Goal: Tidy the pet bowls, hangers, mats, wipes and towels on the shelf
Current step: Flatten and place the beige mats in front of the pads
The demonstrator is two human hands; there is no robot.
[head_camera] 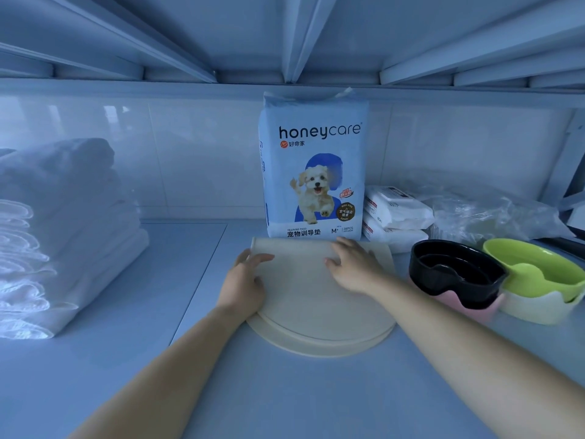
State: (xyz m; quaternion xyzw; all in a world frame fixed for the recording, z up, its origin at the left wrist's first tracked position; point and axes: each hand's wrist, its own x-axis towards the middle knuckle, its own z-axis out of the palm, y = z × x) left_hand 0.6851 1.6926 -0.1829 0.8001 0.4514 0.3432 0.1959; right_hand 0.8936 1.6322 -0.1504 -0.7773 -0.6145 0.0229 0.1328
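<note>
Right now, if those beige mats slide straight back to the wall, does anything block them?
Yes: the honeycare pack stands upright at the far edge of the mats, between them and the wall. The left hand and right hand rest on the mats.

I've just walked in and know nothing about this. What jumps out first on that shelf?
The tall blue honeycare pack with a puppy on it stands upright at the back centre of the shelf. Just in front, the left hand and right hand rest on stacked beige mats. A pile of white towels sits to the left, a black bowl and a green bowl to the right.
</note>
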